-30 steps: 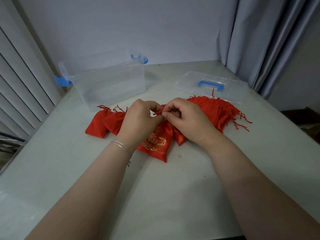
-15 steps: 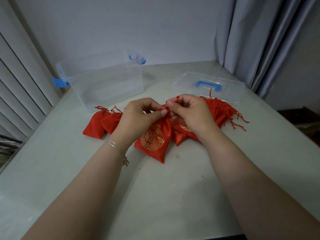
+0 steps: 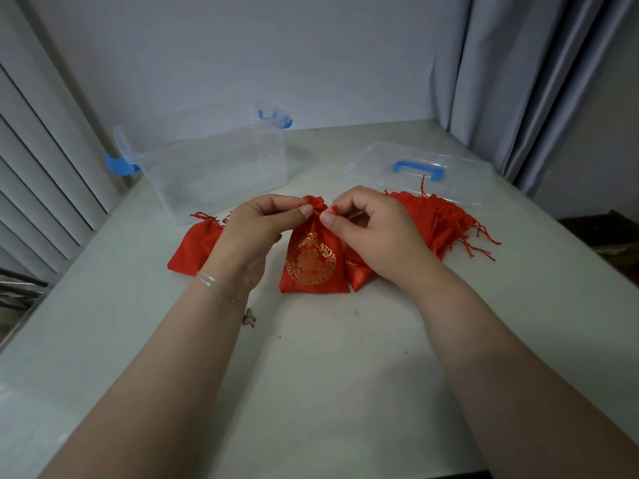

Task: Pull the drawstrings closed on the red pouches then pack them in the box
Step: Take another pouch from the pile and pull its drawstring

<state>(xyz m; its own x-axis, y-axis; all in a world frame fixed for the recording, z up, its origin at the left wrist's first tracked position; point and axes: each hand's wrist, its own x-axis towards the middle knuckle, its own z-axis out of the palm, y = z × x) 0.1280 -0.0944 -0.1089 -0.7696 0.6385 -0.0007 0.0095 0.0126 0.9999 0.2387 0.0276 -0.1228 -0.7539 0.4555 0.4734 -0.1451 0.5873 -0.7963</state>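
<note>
The pouch (image 3: 313,257) being worked on stands on the bench (image 3: 345,375) between the two hands, its gold-printed face toward the camera and its neck already bunched into a ruffle at the top. The left hand (image 3: 256,233) has its grip pinched at the left side of that neck, and the right hand (image 3: 366,233) has its grip pinched on the red drawstring (image 3: 332,209) on the other side; how much cord is left to draw cannot be told. The likely trouble from here is an uneven pull: if one side gives before the other, the neck may pucker lopsided or stay part open, and a thin cord held only at the fingertips could slip free. A hard tug might also drag the pouch across its neighbours, and the loose tasselled cords of the heap of pouches (image 3: 442,219) to the right could snag in the fingers. Two more pouches (image 3: 193,243) lie to the left, partly behind the left wrist. The clear box (image 3: 207,160) stands open beyond the left hand, near the bench's back left corner, with bare surface between it and the work, so the carry looks short. Its lid (image 3: 415,171) lies flat at the back right, near the curtain (image 3: 518,81). The near part of the bench offers broad room.
</note>
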